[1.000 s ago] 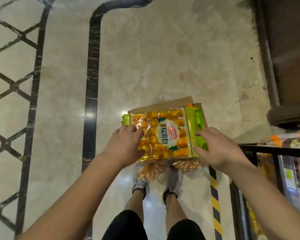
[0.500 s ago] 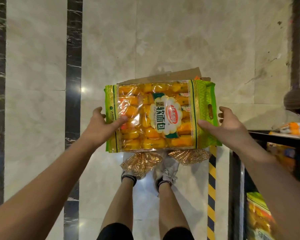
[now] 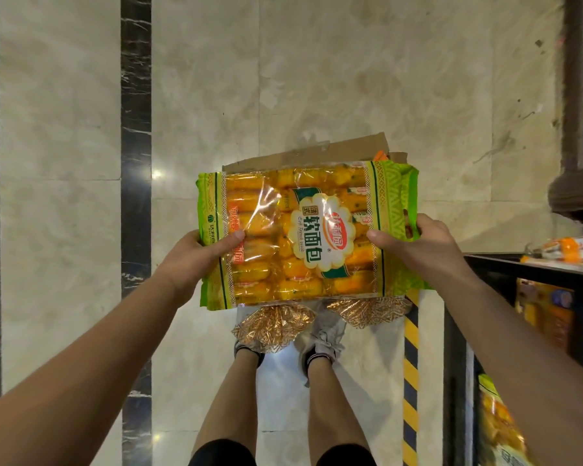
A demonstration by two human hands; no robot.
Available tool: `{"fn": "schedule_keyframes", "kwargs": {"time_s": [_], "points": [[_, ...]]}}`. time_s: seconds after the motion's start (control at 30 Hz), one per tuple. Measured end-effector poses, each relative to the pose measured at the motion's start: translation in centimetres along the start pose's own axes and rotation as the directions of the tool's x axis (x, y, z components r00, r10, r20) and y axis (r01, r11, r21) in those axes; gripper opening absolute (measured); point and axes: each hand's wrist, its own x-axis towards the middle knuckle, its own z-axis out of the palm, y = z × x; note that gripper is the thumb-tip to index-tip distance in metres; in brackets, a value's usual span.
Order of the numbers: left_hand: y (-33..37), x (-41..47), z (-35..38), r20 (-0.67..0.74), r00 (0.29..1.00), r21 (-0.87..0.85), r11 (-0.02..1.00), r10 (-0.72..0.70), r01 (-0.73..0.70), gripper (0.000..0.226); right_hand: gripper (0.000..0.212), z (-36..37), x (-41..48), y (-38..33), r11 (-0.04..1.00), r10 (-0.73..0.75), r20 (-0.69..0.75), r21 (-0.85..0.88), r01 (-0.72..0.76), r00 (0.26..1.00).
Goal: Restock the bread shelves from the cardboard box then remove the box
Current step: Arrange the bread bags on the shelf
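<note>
We hold a bread bag (image 3: 303,233) flat, our left hand (image 3: 196,257) and right hand (image 3: 414,247) gripping its ends. The cardboard box (image 3: 313,153) lies beyond our hands; shelves (image 3: 519,264) stand right of them.

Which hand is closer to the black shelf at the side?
Right. The right hand grips the bread bag's edge just beside the black shelf; the left hand holds the bag's far edge, across from it.
</note>
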Motion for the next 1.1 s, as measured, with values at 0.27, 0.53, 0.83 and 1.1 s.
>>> {"fn": "schedule_keyframes", "kwargs": {"time_s": [0.27, 0.53, 0.83, 1.1], "points": [[0.6, -1.7, 0.1, 0.085, 0.996, -0.165, 0.986, 0.036, -0.022, 0.058, 0.062, 0.2, 0.1, 0.4, 0.981, 0.021, 0.145, 0.185, -0.048, 0.989], [3.7, -7.0, -0.2, 0.106, 0.978, -0.203, 0.967, 0.181, -0.157, 0.098, 0.064, -3.2, -5.1, -1.2, 0.987, -0.058, 0.059, 0.155, 0.048, 0.997], [11.7, -17.9, -1.4, 0.157, 0.928, -0.154, 0.936, 0.339, -0.316, 0.097, 0.057, -11.7, -16.5, -5.9, 0.9, -0.138, 0.14, 0.431, 0.065, 0.98], [18.4, -28.6, -0.9, 0.18, 0.855, -0.125, 0.873, 0.487, -0.471, 0.09, 0.052, -18.3, -27.8, -7.9, 0.823, -0.223, -0.027, 0.53, 0.203, 0.974]]}}
